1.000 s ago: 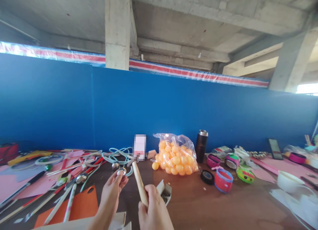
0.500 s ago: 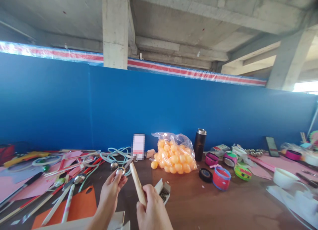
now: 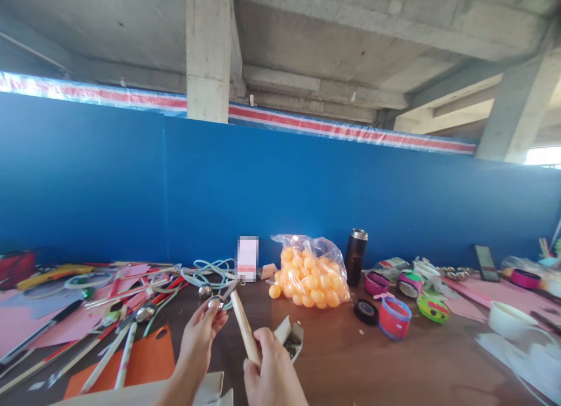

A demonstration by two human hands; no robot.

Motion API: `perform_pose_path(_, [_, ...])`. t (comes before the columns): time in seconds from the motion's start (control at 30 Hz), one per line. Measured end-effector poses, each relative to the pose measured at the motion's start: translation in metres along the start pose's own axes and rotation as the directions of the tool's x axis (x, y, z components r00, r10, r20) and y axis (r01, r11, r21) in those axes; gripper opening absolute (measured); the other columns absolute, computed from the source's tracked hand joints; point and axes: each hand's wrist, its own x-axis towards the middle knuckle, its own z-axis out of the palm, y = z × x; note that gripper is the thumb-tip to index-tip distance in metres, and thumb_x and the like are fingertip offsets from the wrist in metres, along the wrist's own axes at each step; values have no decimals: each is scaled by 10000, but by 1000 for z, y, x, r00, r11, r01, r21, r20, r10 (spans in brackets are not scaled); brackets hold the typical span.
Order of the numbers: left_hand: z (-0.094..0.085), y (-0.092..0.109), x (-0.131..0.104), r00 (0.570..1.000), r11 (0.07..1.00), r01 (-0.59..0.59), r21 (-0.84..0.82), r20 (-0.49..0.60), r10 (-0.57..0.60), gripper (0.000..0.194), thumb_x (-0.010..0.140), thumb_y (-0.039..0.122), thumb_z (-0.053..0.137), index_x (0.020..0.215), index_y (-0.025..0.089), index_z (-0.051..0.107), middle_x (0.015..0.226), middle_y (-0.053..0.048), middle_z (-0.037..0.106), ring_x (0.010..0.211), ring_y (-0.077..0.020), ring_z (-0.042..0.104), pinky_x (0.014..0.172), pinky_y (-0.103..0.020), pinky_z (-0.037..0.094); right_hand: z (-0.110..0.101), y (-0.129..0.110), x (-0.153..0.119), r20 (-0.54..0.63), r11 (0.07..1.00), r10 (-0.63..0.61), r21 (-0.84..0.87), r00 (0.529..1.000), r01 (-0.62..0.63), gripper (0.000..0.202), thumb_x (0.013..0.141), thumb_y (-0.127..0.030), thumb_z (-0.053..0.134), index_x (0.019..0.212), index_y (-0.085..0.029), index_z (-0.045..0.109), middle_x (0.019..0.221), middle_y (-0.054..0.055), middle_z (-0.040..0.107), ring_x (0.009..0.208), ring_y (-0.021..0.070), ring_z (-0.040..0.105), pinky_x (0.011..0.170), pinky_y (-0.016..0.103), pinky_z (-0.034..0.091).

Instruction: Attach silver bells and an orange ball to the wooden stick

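My left hand (image 3: 199, 333) is closed, its thumb and fingertips pinching a shiny silver jingle bell (image 3: 216, 302). A pale wooden stick (image 3: 244, 327) is wrapped in the fingers of my right hand (image 3: 272, 365), its upper end leaning toward the bell. A greyish strip (image 3: 230, 289) shows between the bell and the stick's upper end; I cannot tell which of them it belongs to. Another silver bell (image 3: 204, 291) lies on the table just beyond my left hand. Beside my right hand stands a small open white box (image 3: 295, 343) of tiny dark metal pieces.
A clear bag of orange balls (image 3: 311, 280) sits ahead, with a dark thermos (image 3: 356, 257) behind it. Black tape (image 3: 366, 311) and a red-blue round case (image 3: 394, 317) lie to the right, near a white cup (image 3: 508, 319). Sticks, papers and an orange sheet (image 3: 144, 353) crowd the left.
The whole view has shifted slightly, so things appear a little farther right. Both hands keep their grips on the bell and the stick, with almost no movement relative to each other.
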Motion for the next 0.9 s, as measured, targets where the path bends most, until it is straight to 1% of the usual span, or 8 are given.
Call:
perform_pose_path(0.13, [0,0,1,1000,1000,-14,-4,-18,14,141,730,169,627,865,128,615,783,-42,621,627,-99,611,646,-253,538,2,3,0,-41,1000,1,8,999,-1,342,602,-4,441,893,-183,459,785,49,562,753,220,565,697,318,442])
perform_pose_path(0.23, [0,0,2,1000,1000,1,-10,8,-1,130,735,154,617,861,123,617,756,-44,619,620,-103,609,622,-251,536,3,4,0,-10,1000,-14,-6,1000,14,330,602,-5,435,882,-179,463,804,62,567,772,226,565,704,324,440])
perform_pose_path(0.3, [0,-1,2,1000,1000,0,-23,3,0,113,740,157,613,847,121,617,734,-41,615,618,-101,605,627,-250,535,2,4,0,7,1000,-11,-6,1000,11,324,603,-4,430,874,-179,463,802,62,567,773,225,565,705,321,439])
perform_pose_path(0.4, [0,-1,3,1000,999,-15,-33,-28,14,100,740,158,614,833,123,615,733,-35,613,616,-92,601,637,-245,534,2,5,0,-17,1000,5,2,1000,-5,334,602,-1,425,878,-184,465,794,52,566,762,217,565,700,313,437])
perform_pose_path(0.57, [-2,-2,4,1000,999,11,-33,3,-11,120,742,164,612,854,123,612,734,-43,619,618,-103,606,605,-242,529,3,6,1,-28,1000,-22,4,999,22,345,589,-3,434,875,-190,484,796,46,576,772,209,568,690,288,434])
perform_pose_path(0.67, [-2,-3,5,999,999,-7,-36,-40,6,113,744,165,609,850,126,611,753,-45,622,625,-102,609,624,-250,531,3,6,0,-52,1000,9,13,999,-8,345,599,-6,436,886,-192,483,771,36,576,738,200,569,678,282,433])
perform_pose_path(0.83, [-1,-4,7,1000,999,19,-46,-10,-19,101,746,153,605,842,123,606,729,-48,619,618,-108,612,619,-253,530,3,6,0,-7,1000,-23,4,1000,23,334,599,-6,437,878,-183,482,799,48,573,768,203,568,686,277,433])
perform_pose_path(0.9, [-2,-5,8,999,998,4,-57,-33,-5,87,749,150,599,832,125,604,739,-44,617,608,-98,607,620,-248,530,3,7,1,-12,1000,-7,9,1000,7,328,602,-6,435,872,-186,482,783,41,569,754,201,566,681,276,432])
